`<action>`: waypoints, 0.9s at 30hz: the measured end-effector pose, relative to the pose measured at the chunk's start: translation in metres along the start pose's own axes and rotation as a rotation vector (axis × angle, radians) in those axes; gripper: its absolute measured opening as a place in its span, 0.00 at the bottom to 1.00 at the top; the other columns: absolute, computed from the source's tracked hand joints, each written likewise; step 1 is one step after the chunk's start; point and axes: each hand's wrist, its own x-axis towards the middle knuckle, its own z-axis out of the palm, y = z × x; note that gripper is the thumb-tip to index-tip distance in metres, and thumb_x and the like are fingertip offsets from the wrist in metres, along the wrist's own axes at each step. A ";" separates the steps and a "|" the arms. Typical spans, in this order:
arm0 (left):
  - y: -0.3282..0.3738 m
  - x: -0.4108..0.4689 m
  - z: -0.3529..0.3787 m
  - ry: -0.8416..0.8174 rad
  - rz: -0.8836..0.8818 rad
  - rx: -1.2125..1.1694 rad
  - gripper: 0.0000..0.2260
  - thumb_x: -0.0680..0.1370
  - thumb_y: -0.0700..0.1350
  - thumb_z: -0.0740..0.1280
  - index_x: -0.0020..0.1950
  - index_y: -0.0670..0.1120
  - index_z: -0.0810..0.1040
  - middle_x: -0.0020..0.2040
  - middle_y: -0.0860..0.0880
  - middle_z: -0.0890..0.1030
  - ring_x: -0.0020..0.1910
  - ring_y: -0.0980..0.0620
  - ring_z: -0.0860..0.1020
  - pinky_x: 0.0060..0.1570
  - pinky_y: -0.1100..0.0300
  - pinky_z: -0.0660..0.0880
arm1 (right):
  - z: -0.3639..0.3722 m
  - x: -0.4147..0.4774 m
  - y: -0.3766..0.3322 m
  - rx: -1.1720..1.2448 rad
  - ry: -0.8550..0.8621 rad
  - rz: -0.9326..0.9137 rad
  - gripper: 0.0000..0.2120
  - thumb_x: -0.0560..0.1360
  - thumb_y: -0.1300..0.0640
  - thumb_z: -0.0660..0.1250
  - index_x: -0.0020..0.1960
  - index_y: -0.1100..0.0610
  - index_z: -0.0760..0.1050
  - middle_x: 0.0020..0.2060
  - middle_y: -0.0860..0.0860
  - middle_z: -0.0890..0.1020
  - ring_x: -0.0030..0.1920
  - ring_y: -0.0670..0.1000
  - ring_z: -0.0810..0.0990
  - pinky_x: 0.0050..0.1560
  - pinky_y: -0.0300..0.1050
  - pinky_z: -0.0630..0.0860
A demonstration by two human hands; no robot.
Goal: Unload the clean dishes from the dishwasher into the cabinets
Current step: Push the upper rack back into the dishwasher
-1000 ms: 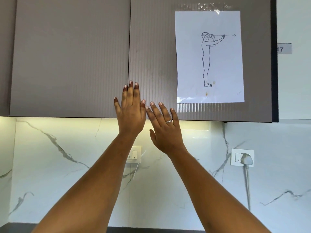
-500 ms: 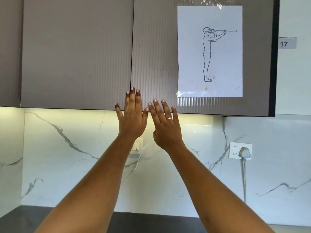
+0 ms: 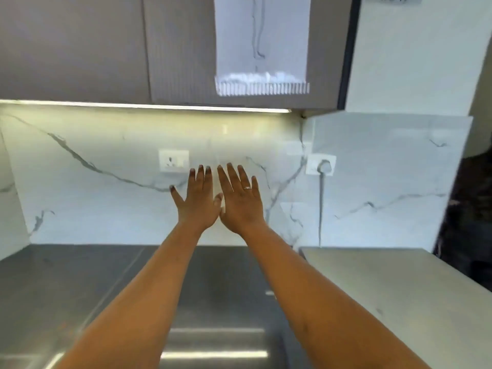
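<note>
My left hand point(image 3: 198, 201) and my right hand point(image 3: 241, 201) are stretched out side by side in front of the marble backsplash, palms away, fingers spread, holding nothing. A ring sits on a finger of the right hand. Above them hang the grey upper cabinets point(image 3: 74, 49), both doors shut. No dishes and no dishwasher are in view. The picture is blurred by motion.
A paper sheet with a line drawing point(image 3: 262, 35) is taped to the right cabinet door. Two wall sockets point(image 3: 173, 160) point(image 3: 320, 165) sit on the backsplash, the right one with a plug and cord. A steel counter point(image 3: 66, 288) lies below, a pale worktop point(image 3: 399, 288) to the right.
The view has tilted down, so the cabinets slid up and the counter came into sight. Both hands now appear in front of the backsplash instead of the cabinet doors' lower edge.
</note>
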 end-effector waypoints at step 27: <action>0.257 -0.564 0.258 -1.232 -0.871 -0.841 0.26 0.82 0.48 0.56 0.77 0.46 0.51 0.77 0.45 0.54 0.75 0.44 0.57 0.73 0.50 0.55 | 0.072 -0.688 0.198 0.259 0.009 1.986 0.37 0.78 0.56 0.61 0.77 0.59 0.42 0.77 0.56 0.48 0.77 0.56 0.50 0.75 0.50 0.51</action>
